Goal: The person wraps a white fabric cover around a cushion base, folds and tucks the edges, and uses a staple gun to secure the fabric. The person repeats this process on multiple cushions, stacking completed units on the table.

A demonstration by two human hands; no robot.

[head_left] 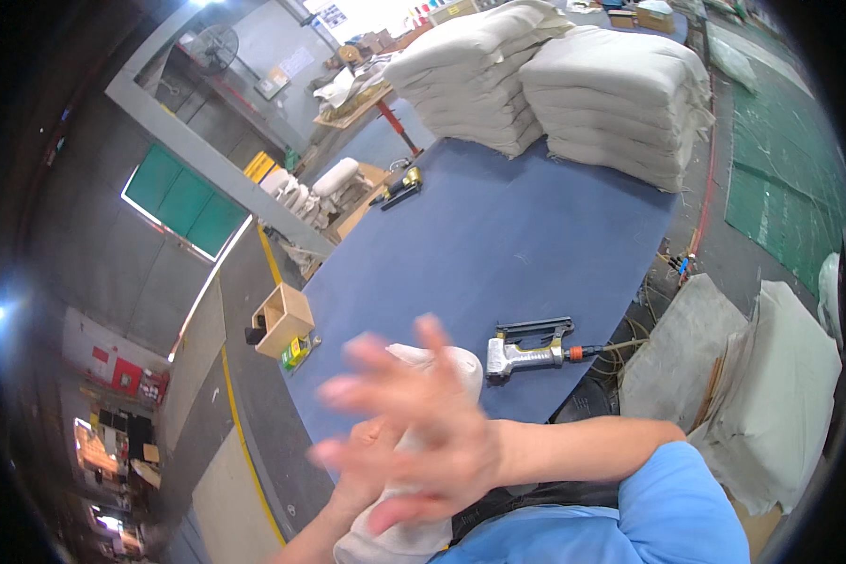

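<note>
My right hand (437, 432) reaches across in front of my body, its fingers spread wide and slightly blurred, with nothing gripped in it. Behind it, partly covered, is my left hand (359, 461), which appears closed against a bundled white cloth (449, 365); most of its fingers are hidden. The cloth runs beneath my right hand and shows again lower down by my blue shirt. Just right of my hands, a silver staple gun (531, 353) lies on the blue-grey tabletop (461, 254), joined to an air hose (620, 347) by an orange fitting.
Two tall stacks of folded white fabric (620, 99) stand on the table's far end. A second staple gun (402, 188) lies at the far left edge. Nearby on the left are an open wooden box (287, 315) and a yellow-green small box (296, 352). Fabric-draped boards (771, 376) lean at right.
</note>
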